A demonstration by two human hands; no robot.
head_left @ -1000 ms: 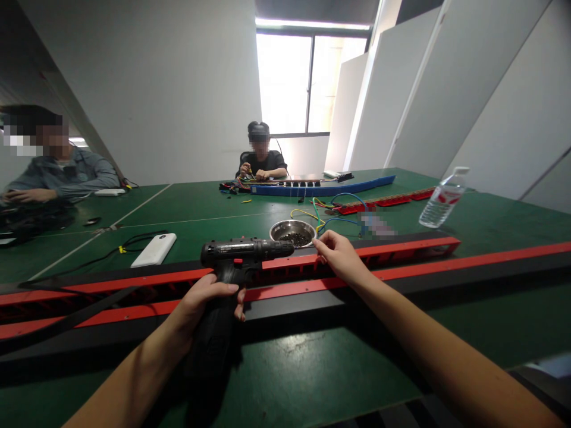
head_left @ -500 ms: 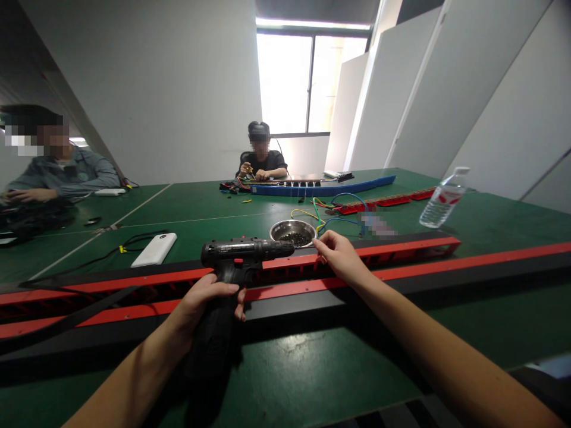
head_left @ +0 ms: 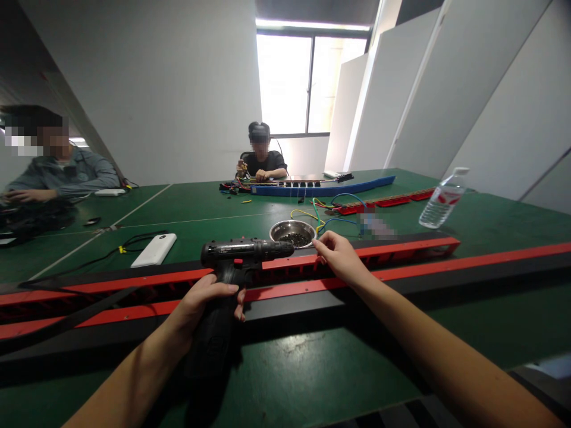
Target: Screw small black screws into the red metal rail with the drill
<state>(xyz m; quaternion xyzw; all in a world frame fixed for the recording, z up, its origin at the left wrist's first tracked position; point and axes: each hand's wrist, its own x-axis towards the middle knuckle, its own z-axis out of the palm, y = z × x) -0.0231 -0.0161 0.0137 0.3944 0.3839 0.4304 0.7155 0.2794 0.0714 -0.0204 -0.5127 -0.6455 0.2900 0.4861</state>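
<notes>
My left hand [head_left: 214,297] is wrapped round the grip of a black cordless drill [head_left: 236,252], whose chuck points to the right. At the tip of the thin bit, my right hand [head_left: 334,251] is closed in a pinch. What lies between those fingertips is too small to make out. Just behind the bit stands a round metal bowl [head_left: 276,229] with many small dark pieces in it, which look like screws. Beneath both hands run two long red and black rails [head_left: 294,291], lying side by side across the green table [head_left: 285,368].
A white power bank [head_left: 154,249] with a black cable lies left. A water bottle [head_left: 441,199] stands at the right. Coloured wires [head_left: 319,217] and a red strip [head_left: 388,202] lie behind the bowl. Two people sit across the table, one by a blue rail [head_left: 321,188].
My hands and the drill hold almost the same position. Across the table, the far person's raised hand has shifted slightly.
</notes>
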